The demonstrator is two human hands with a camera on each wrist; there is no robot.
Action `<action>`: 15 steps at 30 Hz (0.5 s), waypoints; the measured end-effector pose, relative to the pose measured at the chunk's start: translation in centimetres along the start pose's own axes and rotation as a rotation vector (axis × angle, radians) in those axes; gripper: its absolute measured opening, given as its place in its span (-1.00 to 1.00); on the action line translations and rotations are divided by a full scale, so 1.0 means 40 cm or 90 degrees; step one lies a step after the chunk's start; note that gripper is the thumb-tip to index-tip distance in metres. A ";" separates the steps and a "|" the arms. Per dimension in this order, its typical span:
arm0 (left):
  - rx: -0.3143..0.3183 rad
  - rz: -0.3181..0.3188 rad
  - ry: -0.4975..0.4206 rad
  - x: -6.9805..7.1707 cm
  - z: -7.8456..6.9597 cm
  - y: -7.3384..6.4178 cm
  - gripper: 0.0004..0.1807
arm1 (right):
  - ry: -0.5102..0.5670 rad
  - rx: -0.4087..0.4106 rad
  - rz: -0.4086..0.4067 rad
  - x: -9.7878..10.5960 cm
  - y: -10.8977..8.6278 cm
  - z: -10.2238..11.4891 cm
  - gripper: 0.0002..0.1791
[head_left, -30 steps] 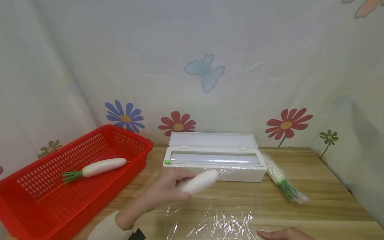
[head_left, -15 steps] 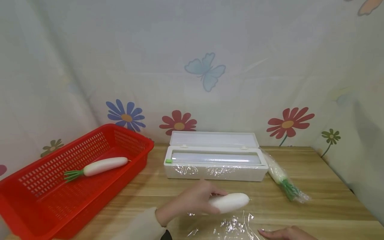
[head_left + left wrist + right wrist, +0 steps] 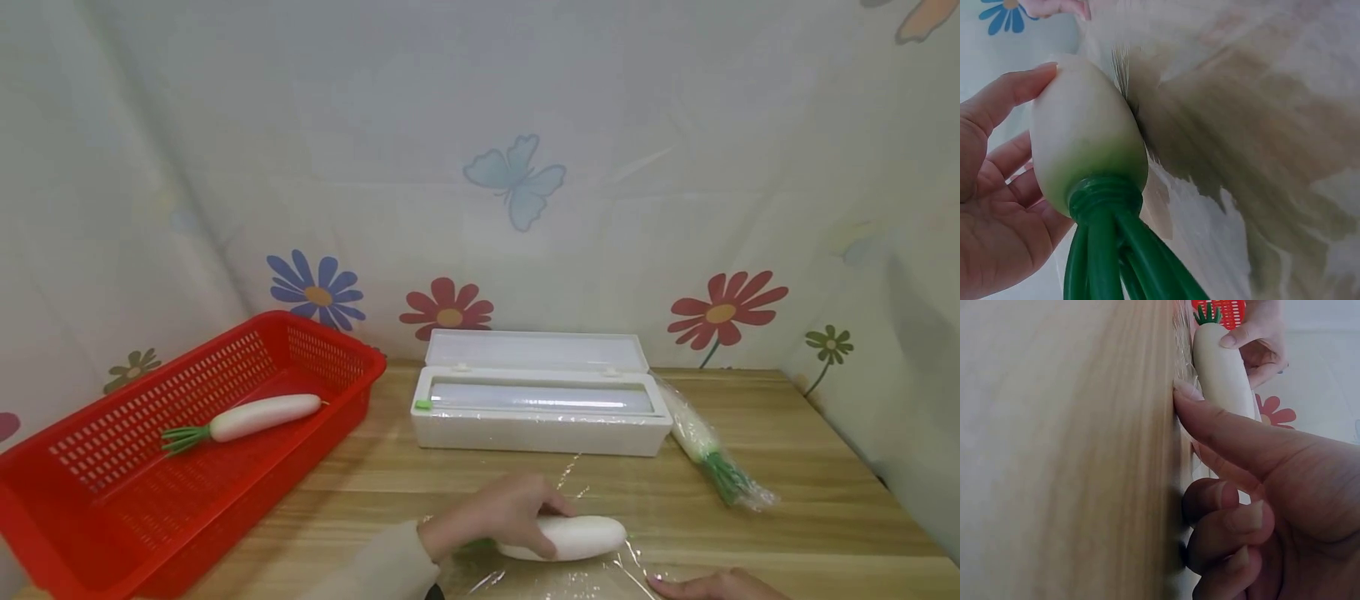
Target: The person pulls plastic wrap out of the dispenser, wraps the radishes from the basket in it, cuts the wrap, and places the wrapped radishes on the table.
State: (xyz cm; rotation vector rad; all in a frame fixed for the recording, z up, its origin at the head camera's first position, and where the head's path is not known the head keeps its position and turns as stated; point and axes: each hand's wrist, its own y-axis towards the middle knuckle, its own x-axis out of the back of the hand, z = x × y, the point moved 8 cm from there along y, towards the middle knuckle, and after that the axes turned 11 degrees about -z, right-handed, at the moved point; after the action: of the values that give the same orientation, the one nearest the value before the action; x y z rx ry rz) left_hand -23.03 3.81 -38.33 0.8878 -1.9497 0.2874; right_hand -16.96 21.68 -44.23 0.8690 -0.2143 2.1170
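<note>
My left hand [image 3: 517, 515] grips a white radish [image 3: 585, 537] near its green-stalked end, with thumb and fingers round its body. The radish lies lengthwise over a sheet of cling film [image 3: 558, 583] near the table's front. In the left wrist view, its green stalks [image 3: 1107, 250] point away from the palm. My right hand [image 3: 720, 585] is at the film's right edge, low in the head view. In the right wrist view its thumb [image 3: 1210, 422] touches the film's edge at the table, and the other fingers [image 3: 1229, 519] are curled; the contact under the thumb is partly hidden.
A white cling film dispenser [image 3: 540, 435] with raised lid stands at the back, film running forward from it. Right of it lies a film-wrapped radish [image 3: 701, 446]. At left, a red basket [image 3: 247, 492] holds another radish [image 3: 262, 415]. A patterned curtain [image 3: 600, 233] hangs behind the table.
My left hand has carried the radish right and down toward me onto the film, turning it more level. My right hand has stayed at the film's edge.
</note>
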 end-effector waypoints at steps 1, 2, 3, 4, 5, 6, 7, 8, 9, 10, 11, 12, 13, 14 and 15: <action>0.002 0.002 0.003 -0.001 0.000 0.001 -0.49 | -0.005 0.002 -0.003 0.000 0.000 0.001 -0.52; 0.004 0.003 0.009 -0.001 0.001 0.001 -0.49 | -0.006 0.000 -0.005 0.000 0.000 0.001 -0.52; 0.006 0.004 0.014 -0.001 0.002 0.002 -0.49 | -0.004 -0.002 -0.007 0.000 0.000 0.001 -0.53; 0.011 0.007 0.015 -0.001 0.003 0.002 -0.49 | -0.002 -0.002 -0.008 -0.001 0.000 0.002 -0.53; 0.017 0.008 0.015 -0.001 0.005 0.002 -0.49 | -0.004 0.002 -0.009 -0.002 0.000 0.003 -0.53; 0.022 0.009 0.014 -0.001 0.007 0.001 -0.49 | -0.003 0.006 -0.009 -0.003 0.000 0.004 -0.53; 0.025 0.010 0.013 -0.001 0.008 0.001 -0.49 | -0.002 0.006 -0.008 -0.004 0.000 0.004 -0.53; 0.030 0.010 0.010 0.000 0.010 0.000 -0.49 | 0.002 0.002 -0.008 -0.006 0.000 0.004 -0.53; 0.031 0.011 0.007 0.000 0.011 -0.001 -0.50 | 0.003 0.000 -0.008 -0.006 0.000 0.004 -0.53; 0.033 0.011 0.005 0.000 0.013 -0.002 -0.50 | 0.006 -0.003 -0.008 -0.007 -0.001 0.003 -0.53; 0.035 0.011 0.004 0.000 0.015 -0.003 -0.49 | 0.006 -0.005 -0.008 -0.007 -0.001 0.003 -0.54; 0.034 0.011 0.004 0.000 0.017 -0.004 -0.49 | 0.013 -0.010 -0.007 -0.007 -0.001 0.002 -0.54; 0.032 0.010 0.004 0.000 0.018 -0.005 -0.48 | 0.014 -0.013 -0.008 -0.007 -0.002 0.002 -0.54; 0.030 0.009 0.004 0.001 0.020 -0.006 -0.48 | 0.022 -0.021 -0.005 -0.008 -0.002 0.002 -0.54; 0.029 0.008 0.003 0.002 0.021 -0.007 -0.46 | 0.030 -0.027 -0.001 -0.008 -0.001 0.001 -0.54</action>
State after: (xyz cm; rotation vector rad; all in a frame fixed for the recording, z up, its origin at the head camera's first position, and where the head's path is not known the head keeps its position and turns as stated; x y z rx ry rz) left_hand -23.40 3.14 -38.77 0.9031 -1.9518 0.3418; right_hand -16.75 21.49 -44.43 0.7938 -0.2329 2.1222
